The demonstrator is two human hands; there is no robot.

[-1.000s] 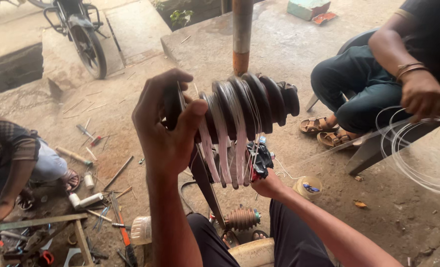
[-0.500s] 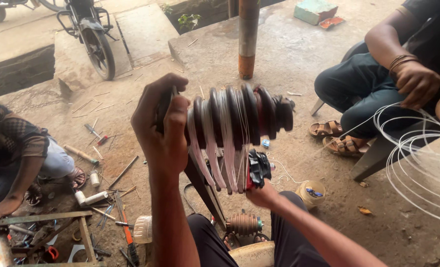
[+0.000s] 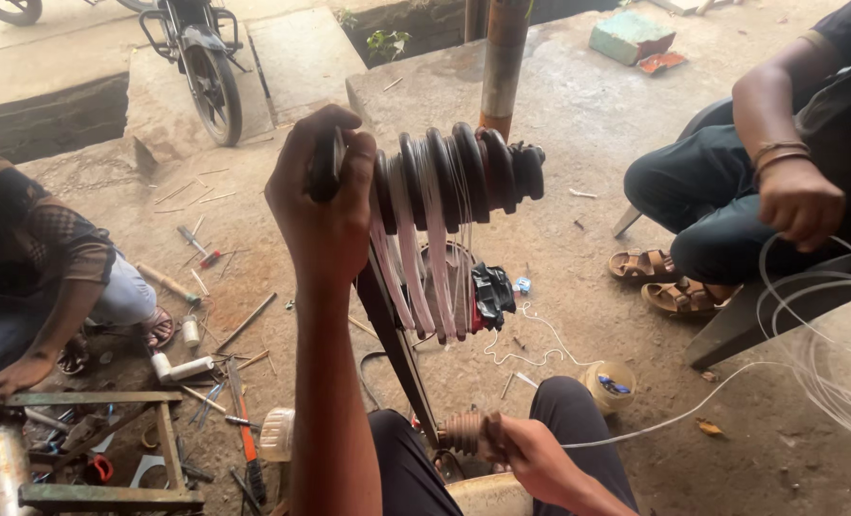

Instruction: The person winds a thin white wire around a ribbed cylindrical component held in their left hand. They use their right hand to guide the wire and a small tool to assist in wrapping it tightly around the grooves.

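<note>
Black ribbed rubber fills our left hand [image 3: 322, 215], clenched around one end of a long bellows-shaped winding form [image 3: 454, 177] that we hold raised and level above the ground. We count about six rounded ridges along it, and pale, glossy loops of wire [image 3: 423, 272] hang from the grooves between them in at least four limp bunches. Our right hand [image 3: 530, 457] grips a small ribbed spool [image 3: 463, 432] low between our knees, fingers wrapped around it. One thin translucent strand [image 3: 674, 419] runs from that hand across the dusty concrete floor [image 3: 578, 124] to springy white coils [image 3: 827, 325] beside a seated person's hand [image 3: 800, 203], which wears two bangles; two brown sandals [image 3: 664, 282] show below. A dark metal bar [image 3: 397, 344] slants under the form. To our left another person's arm [image 3: 43, 325] rests beside a rusty green frame [image 3: 100, 444] and scattered tools. One motorcycle wheel [image 3: 213, 91] stands behind, near a rusted pole [image 3: 502, 57].
</note>
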